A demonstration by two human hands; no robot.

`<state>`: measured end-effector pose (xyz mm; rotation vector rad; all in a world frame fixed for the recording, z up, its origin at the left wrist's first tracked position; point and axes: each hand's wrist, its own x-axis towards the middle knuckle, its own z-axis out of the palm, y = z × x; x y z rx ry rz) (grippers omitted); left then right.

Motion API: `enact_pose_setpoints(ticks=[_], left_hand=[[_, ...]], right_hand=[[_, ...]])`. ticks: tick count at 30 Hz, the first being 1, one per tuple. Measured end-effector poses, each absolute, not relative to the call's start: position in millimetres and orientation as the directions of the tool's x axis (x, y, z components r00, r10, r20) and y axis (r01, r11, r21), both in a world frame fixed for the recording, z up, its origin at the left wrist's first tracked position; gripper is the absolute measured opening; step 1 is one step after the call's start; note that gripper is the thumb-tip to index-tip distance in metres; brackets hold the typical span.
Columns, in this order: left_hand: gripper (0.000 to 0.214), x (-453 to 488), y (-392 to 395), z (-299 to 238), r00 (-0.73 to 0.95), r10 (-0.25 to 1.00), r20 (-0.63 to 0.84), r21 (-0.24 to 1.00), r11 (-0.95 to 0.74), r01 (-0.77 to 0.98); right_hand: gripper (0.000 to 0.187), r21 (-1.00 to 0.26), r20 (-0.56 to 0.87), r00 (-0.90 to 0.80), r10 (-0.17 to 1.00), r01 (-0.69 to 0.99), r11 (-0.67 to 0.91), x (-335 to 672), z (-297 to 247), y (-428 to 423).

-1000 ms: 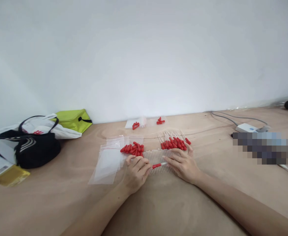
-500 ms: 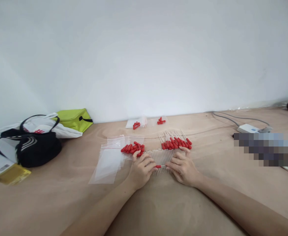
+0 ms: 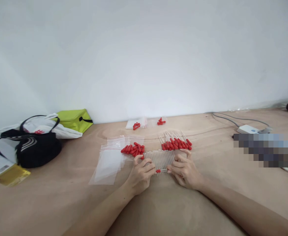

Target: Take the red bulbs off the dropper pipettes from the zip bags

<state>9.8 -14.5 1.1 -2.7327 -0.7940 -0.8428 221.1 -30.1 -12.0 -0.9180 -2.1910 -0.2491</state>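
Observation:
Between my two hands is a glass dropper tube with a red rubber bulb (image 3: 158,171) on its left end. My left hand (image 3: 142,174) is closed, pinching the bulb between thumb and fingers. My right hand (image 3: 186,170) is closed on the tube's other end. Under both hands lies a row of clear thin glass tubes (image 3: 161,158) side by side. Loose red bulbs (image 3: 133,149) are piled just beyond my left hand. Finished-looking droppers with red bulbs (image 3: 175,143) lie beyond my right hand, bulbs toward me.
Clear zip bags (image 3: 109,165) are fanned out at the left. Small bags with red bulbs (image 3: 136,126) lie near the wall. A black bag (image 3: 39,149) and a green bag (image 3: 71,118) stand far left. A white power strip (image 3: 247,129) with cables is at the right.
Both hands have moved slightly toward me, with the bulb and tube between them. The left fingers now cover less of the tube row. The piles have not changed.

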Motion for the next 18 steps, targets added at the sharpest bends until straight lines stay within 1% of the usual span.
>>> enact_pose_setpoints(ticks=[4, 6, 8, 10, 13, 15, 18], left_hand=[[0.025, 5.9, -15.1, 1.9, 0.690, 0.438, 0.576, 0.010, -0.848, 0.529], [0.026, -3.3, -12.9, 2.0, 0.651, 0.463, 0.601, 0.032, -0.828, 0.559], [0.024, -15.8, -10.1, 1.9, 0.570, 0.519, 0.638, 0.074, -0.777, 0.625], [0.018, -26.8, -8.0, 1.8, 0.478, 0.564, 0.673, 0.146, -0.735, 0.662], [0.018, -33.9, -5.6, 2.7, 0.378, 0.596, 0.709, 0.237, -0.705, 0.668], [0.022, -34.5, -1.6, 4.7, 0.303, 0.616, 0.727, 0.264, -0.658, 0.705], [0.024, -38.2, 11.4, 9.9, 0.190, 0.664, 0.724, 0.309, -0.557, 0.771]], right_hand=[[0.021, -0.123, 0.694, -0.470, 0.546, 0.670, 0.733, 226.7, -11.9, -30.9], [0.022, -0.145, 0.689, -0.439, 0.577, 0.696, 0.703, 234.6, -12.0, -29.8], [0.023, -0.180, 0.683, -0.368, 0.630, 0.752, 0.634, 243.7, -12.4, -27.7], [0.022, -0.213, 0.688, -0.280, 0.670, 0.804, 0.555, 250.2, -13.3, -25.3], [0.021, -0.244, 0.712, -0.163, 0.682, 0.854, 0.459, 251.7, -15.7, -22.5], [0.022, -0.245, 0.720, -0.111, 0.685, 0.883, 0.401, 249.8, -17.5, -21.6], [0.022, -0.210, 0.723, -0.063, 0.688, 0.929, 0.305, 248.0, -19.2, -21.8]])
